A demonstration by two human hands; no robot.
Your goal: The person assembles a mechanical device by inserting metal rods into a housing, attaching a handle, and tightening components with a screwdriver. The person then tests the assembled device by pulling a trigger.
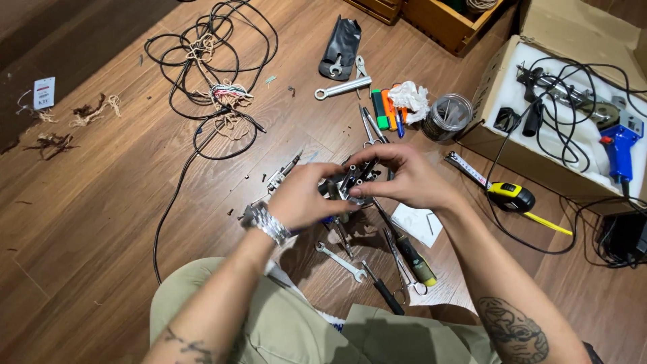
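Left hand (306,195): fingers curled onto the left side of a small metal tool set (352,180), thumb on top; a metal wristwatch (267,222) sits on the wrist.
Right hand (404,176): fingers bent over the right and top of the same bundle, pinching it against the left hand.
Metal tool set: a cluster of dark and silver bits or sockets, held between both hands just above the wooden floor (101,222), in the middle of the view; its exact kind is hard to tell.
Under the hands: an open-end wrench (342,262), a screwdriver with a yellow and black handle (416,261), scissors (406,278) and a sheet of white paper (418,222) lie on the floor.
Beyond the hands: a larger silver wrench (344,87), a black pouch (341,40), orange and green markers (386,109), crumpled white tissue (410,100) and a clear jar (447,117).
Left side: a tangle of black cable (202,74) with bits of twine.
Right side: a yellow tape measure (512,196), its blade pulled out, near an open cardboard box (502,87) holding a blue-handled power tool (619,145).
Near edge: the person's knees in khaki trousers (283,323).
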